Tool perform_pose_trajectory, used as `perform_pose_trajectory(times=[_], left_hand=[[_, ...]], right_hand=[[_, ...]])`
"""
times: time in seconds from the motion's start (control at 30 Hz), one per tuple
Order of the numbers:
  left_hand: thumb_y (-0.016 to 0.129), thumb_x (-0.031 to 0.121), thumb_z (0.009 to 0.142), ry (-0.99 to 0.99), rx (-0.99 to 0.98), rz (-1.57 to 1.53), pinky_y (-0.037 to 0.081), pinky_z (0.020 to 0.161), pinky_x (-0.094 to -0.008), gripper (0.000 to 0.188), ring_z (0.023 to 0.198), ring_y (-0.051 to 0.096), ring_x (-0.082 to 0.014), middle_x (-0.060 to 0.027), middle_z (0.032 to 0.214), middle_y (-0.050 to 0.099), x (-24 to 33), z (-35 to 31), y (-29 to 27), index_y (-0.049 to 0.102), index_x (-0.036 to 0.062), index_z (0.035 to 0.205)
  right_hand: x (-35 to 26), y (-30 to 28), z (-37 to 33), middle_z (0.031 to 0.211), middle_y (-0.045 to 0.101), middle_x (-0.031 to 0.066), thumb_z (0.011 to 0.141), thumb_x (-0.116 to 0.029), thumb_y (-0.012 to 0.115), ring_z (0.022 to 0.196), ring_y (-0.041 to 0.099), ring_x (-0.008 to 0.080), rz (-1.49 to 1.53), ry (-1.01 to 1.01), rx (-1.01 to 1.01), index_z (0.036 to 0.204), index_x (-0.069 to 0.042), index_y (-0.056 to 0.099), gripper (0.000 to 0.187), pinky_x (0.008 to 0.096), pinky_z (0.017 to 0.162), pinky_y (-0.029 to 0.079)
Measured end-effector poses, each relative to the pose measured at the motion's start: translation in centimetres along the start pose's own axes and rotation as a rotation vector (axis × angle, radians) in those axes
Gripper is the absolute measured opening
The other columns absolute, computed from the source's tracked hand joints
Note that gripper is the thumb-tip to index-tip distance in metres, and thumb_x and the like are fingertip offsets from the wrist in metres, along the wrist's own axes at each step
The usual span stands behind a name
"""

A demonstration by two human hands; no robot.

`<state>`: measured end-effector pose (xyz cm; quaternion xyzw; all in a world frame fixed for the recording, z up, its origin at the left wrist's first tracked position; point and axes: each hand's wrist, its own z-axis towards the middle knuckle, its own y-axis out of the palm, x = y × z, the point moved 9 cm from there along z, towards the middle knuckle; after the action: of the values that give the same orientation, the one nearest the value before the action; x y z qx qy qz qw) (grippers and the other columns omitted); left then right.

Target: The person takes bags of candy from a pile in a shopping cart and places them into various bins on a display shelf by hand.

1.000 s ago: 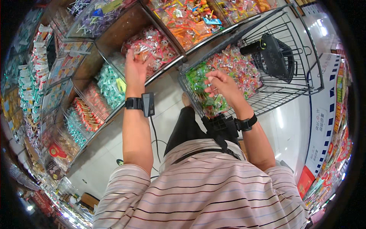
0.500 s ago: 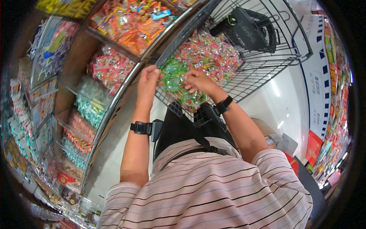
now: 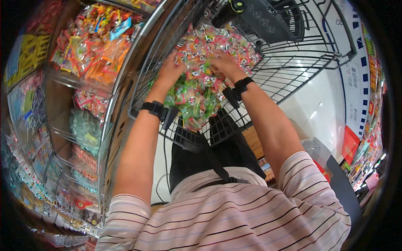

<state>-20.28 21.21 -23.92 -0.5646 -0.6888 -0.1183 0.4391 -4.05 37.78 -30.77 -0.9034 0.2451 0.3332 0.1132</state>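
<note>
A heap of individually wrapped sweets (image 3: 209, 46) in clear, pink and red wrappers fills part of a black wire shopping cart (image 3: 289, 69) before me. Green-wrapped sweets (image 3: 178, 90) lie on its near left part. My left hand (image 3: 171, 72) is at the heap's left side, open, its bent fingers touching the sweets. Across from it, my right hand (image 3: 227, 66) is also open, fingers apart and lowered onto the wrappers. The fingertips of both hands are partly hidden among the sweets. Black straps circle both wrists.
Display bins of orange-wrapped sweets (image 3: 98, 46) and other packets line the left side, behind a metal-edged rail. A black folded seat panel (image 3: 270, 21) and a dark cylinder (image 3: 226, 14) are at the cart's far end. Packed shelves (image 3: 370, 113) stand at far right.
Both hands have moved farther forward over the heap, and the left hand has come down from the cart's edge onto the sweets. The view has shifted, bringing the cart nearer the middle.
</note>
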Motion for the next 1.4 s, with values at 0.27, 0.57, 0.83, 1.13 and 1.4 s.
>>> perform_pose_trajectory(times=[0.27, 0.57, 0.83, 1.13, 1.4], left_hand=[[0.08, 0.038, 0.076, -0.171, -0.016, 0.347, 0.045, 0.106, -0.0434, 0.095, 0.139, 0.042, -0.0373, -0.0253, 0.156, 0.032, -2.9, 2.1, 6.5, 0.03, 0.0152, 0.154], [0.077, 0.028, 0.08, -0.052, 0.051, 0.608, 0.052, 0.095, -0.0469, 0.07, 0.125, 0.054, -0.039, -0.0179, 0.149, 0.039, -4.4, 3.5, 10.0, 0.045, 0.0139, 0.141], [0.075, 0.018, 0.084, 0.092, 0.117, 0.402, 0.052, 0.09, -0.0444, 0.041, 0.11, 0.061, -0.0377, -0.0138, 0.132, 0.053, -4.5, 2.7, 8.9, 0.06, 0.0119, 0.121], [0.074, 0.022, 0.09, -0.07, 0.127, -0.324, 0.051, 0.076, -0.0322, 0.039, 0.089, 0.061, -0.0155, -0.0061, 0.106, 0.064, -3.3, -1.3, 5.3, 0.06, 0.0033, 0.121], [0.07, 0.027, 0.094, -0.231, 0.04, -0.931, 0.052, 0.063, -0.0247, 0.037, 0.074, 0.063, -0.0094, -0.0005, 0.095, 0.067, -0.6, -9.2, 3.4, 0.058, 0.0103, 0.124]], right_hand=[[1.0, 1.4, 6.5, 0.151, 0.042, 0.0254, 0.079, -0.033, 0.071, 0.133, 0.049, 0.0389, -0.426, -0.058, -0.018, 0.155, -0.008, 0.027, 0.092, 0.0413, 0.106, 0.045], [1.9, 3.5, 9.1, 0.121, 0.061, 0.0311, 0.076, -0.04, 0.074, 0.117, 0.058, 0.0481, -0.774, -0.111, 0.013, 0.15, -0.02, 0.039, 0.084, 0.0556, 0.093, 0.05], [1.5, 3.5, 8.7, 0.091, 0.069, 0.0187, 0.085, -0.026, 0.069, 0.085, 0.069, 0.0321, -0.449, -0.411, -0.029, 0.118, -0.006, 0.06, 0.04, 0.0426, 0.074, 0.053], [1.0, 1.3, 3.3, 0.084, 0.068, 0.0076, 0.087, -0.014, 0.068, 0.065, 0.067, 0.0164, 0.073, 0.073, -0.155, 0.117, -0.009, 0.061, 0.032, 0.0299, 0.058, 0.056], [-1.9, 1.7, -5.4, 0.099, 0.064, 0.0077, 0.09, -0.009, 0.07, 0.079, 0.066, 0.0176, 0.382, 0.111, -0.185, 0.132, -0.007, 0.051, 0.046, 0.0336, 0.069, 0.059]])
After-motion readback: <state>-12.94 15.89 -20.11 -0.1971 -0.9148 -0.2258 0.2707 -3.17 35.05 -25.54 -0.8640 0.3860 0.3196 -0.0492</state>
